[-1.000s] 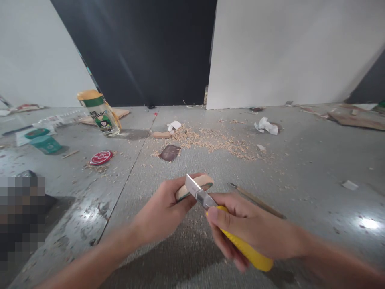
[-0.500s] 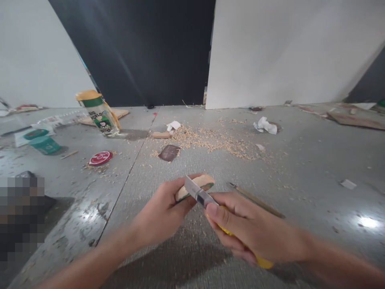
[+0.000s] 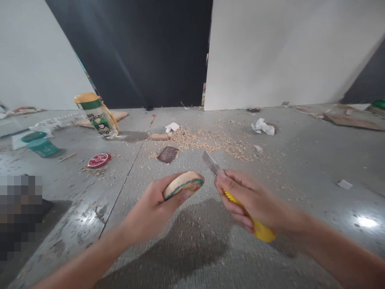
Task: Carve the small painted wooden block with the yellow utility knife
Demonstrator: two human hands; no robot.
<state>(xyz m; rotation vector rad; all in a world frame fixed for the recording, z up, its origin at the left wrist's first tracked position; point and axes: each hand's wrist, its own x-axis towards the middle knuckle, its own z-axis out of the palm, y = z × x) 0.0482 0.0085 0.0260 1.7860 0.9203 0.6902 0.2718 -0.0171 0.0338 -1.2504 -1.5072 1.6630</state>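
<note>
The left hand grips a flat, rounded wooden piece with a pale face and a green-edged rim, its fingers clamped around the near end so the piece sticks out to the right above the grey desk. The right hand is closed around a yellow utility knife, fingers wrapped tight on the handle; the blade points up and to the far left, apart from the wooden piece and just to its right. Under the hands the desk is dusted with fine shavings, and a thicker spread of wood shavings lies farther off. Near that heap sit a dark brown scrap, a short wooden dowel and a crumpled white paper. At far left stand a tilted clear jar with a yellow lid, a teal container and a round red lid lying flat. White panels rise behind the desk.
</note>
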